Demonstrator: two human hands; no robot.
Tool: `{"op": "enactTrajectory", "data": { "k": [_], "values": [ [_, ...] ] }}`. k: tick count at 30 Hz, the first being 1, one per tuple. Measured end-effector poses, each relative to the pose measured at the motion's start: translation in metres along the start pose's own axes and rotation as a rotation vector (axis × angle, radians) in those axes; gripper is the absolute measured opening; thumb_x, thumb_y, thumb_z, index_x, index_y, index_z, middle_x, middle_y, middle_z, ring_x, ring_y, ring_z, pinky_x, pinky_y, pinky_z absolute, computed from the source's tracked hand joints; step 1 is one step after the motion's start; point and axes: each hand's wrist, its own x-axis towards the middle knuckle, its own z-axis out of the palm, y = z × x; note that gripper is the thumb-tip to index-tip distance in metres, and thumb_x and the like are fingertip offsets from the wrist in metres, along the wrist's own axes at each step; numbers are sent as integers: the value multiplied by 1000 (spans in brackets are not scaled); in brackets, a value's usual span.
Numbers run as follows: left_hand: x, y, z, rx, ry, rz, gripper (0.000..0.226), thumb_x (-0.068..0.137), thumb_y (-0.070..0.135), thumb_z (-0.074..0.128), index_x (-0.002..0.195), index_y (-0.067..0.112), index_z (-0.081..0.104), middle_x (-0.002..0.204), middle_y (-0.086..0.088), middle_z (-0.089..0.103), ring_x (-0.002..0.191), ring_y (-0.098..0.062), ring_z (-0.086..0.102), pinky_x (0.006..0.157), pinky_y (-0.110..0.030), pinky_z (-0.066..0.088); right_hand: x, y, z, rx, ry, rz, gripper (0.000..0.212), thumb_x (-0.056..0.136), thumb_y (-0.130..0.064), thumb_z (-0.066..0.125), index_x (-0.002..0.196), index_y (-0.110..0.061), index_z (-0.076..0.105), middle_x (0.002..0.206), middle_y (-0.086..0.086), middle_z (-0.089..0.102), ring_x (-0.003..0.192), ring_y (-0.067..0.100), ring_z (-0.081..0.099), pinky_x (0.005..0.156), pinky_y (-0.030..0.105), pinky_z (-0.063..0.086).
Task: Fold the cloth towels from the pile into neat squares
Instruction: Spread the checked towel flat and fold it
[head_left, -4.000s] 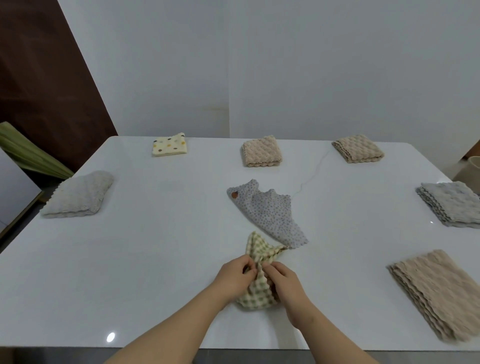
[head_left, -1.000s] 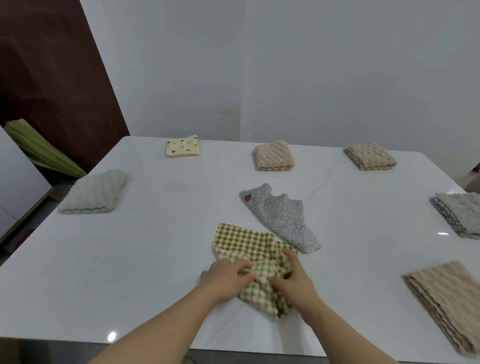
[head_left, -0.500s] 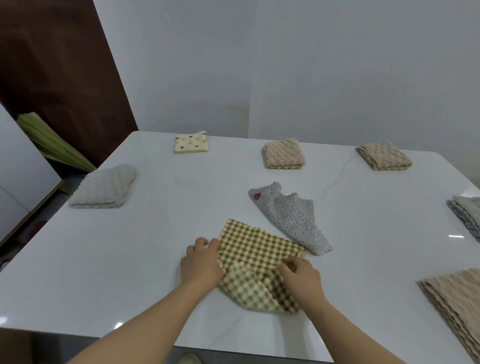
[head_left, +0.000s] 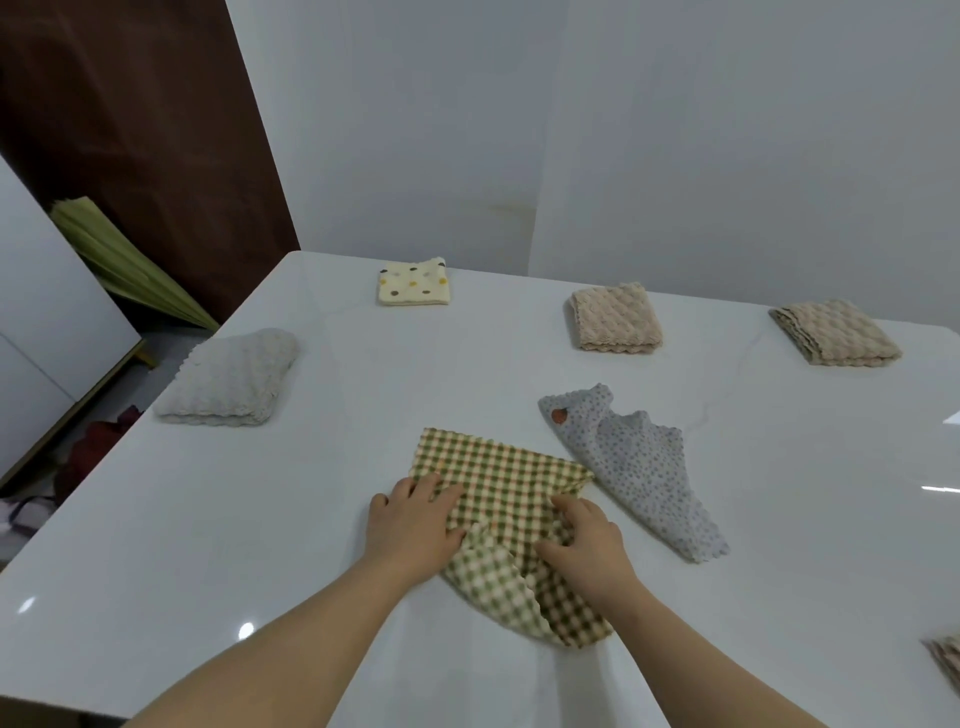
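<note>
A green and cream checked towel (head_left: 498, 470) lies partly spread on the white table (head_left: 260, 519), its near corner turned over and showing the paler side. My left hand (head_left: 410, 525) rests flat on the towel's left edge, fingers nearly straight. My right hand (head_left: 584, 540) sits on the towel's right part with bent fingers, gripping a fold of the cloth. A crumpled grey dotted towel (head_left: 639, 462) lies just to the right, touching the checked one.
Folded towels sit around the table: a grey one (head_left: 228, 379) at left, a cream spotted one (head_left: 413, 283) at the far side, two beige ones (head_left: 615, 319) (head_left: 836, 335) far right, and another's corner (head_left: 945, 665) at the right edge.
The checked towel went from a bunch held between both hands to mostly spread out. My hands moved apart, the left one to the towel's left edge. The camera turned left.
</note>
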Motion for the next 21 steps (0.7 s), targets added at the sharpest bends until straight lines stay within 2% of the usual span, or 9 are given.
{"op": "enactTrajectory", "data": {
  "k": [6,11,14,16,19,21],
  "values": [
    [30,-42,-18,-13,-10,-26,53,95,47,35,145,36,20,155,7,16,140,-19,17,110,-40,21,34,-36,14,58,-12,-3,63,85,-23,57,143,-23,31,150,-2,29,135,22,30,113,37,28],
    [50,-81,-33,-23,-18,-12,53,95,44,35,145,36,20,155,7,15,141,-18,16,111,-40,20,55,-61,27,44,10,16,62,86,-20,56,143,-22,31,149,-1,30,133,22,33,110,36,31],
    [59,-103,-40,-35,-32,-12,52,95,42,36,145,36,21,155,6,15,142,-19,15,111,-40,20,58,-69,35,60,57,53,59,86,-18,55,141,-22,33,146,1,33,130,22,36,107,36,35],
    [61,-110,-43,-58,22,-3,50,96,38,37,144,35,26,153,6,21,140,-18,19,110,-37,21,53,-73,40,42,133,59,56,86,-17,54,139,-21,37,144,1,33,128,21,37,105,33,35],
    [56,-111,-42,-145,161,70,39,96,38,37,135,31,42,140,8,42,129,-15,34,103,-30,28,41,-79,47,-111,299,-3,36,88,-17,52,124,-20,52,126,-1,46,113,16,43,97,26,38],
    [50,-108,-39,-236,90,155,37,95,45,40,125,29,53,129,9,52,122,-14,41,99,-28,32,35,-82,53,-156,256,-103,21,88,-20,52,108,-20,59,101,-7,51,98,12,46,90,22,40]
  ]
}}
